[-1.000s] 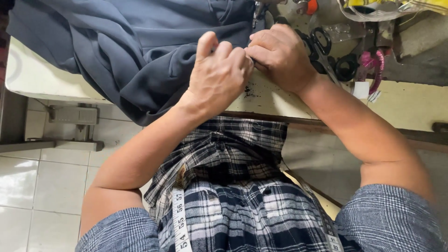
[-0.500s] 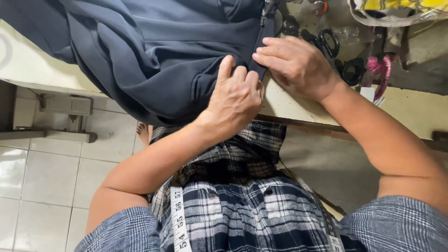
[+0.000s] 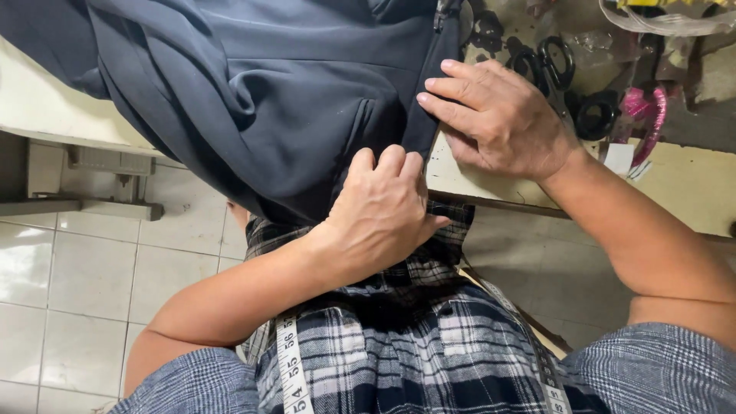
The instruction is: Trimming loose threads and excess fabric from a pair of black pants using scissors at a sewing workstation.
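Note:
A dark navy garment [image 3: 261, 100] hangs over the near edge of a cream work table [image 3: 46, 107] and down toward my lap. My left hand [image 3: 383, 211] grips the lower edge of the cloth, its fingers curled into the fabric. My right hand [image 3: 498, 115] lies on the table just right of the garment's seam, fingers stretched out and pressing the edge of the cloth flat. Both hands are close together, the left below the right.
Black scissors [image 3: 548, 65] lie on the table beyond my right hand, beside pink-handled tools [image 3: 648, 115] and clutter. A white measuring tape [image 3: 291, 368] hangs over my plaid shirt. White floor tiles [image 3: 69, 284] and a table leg frame [image 3: 100, 165] are at left.
The garment has slid toward me and further off the table edge. My left hand moved down to the hanging cloth, while my right hand spread its fingers out on the seam.

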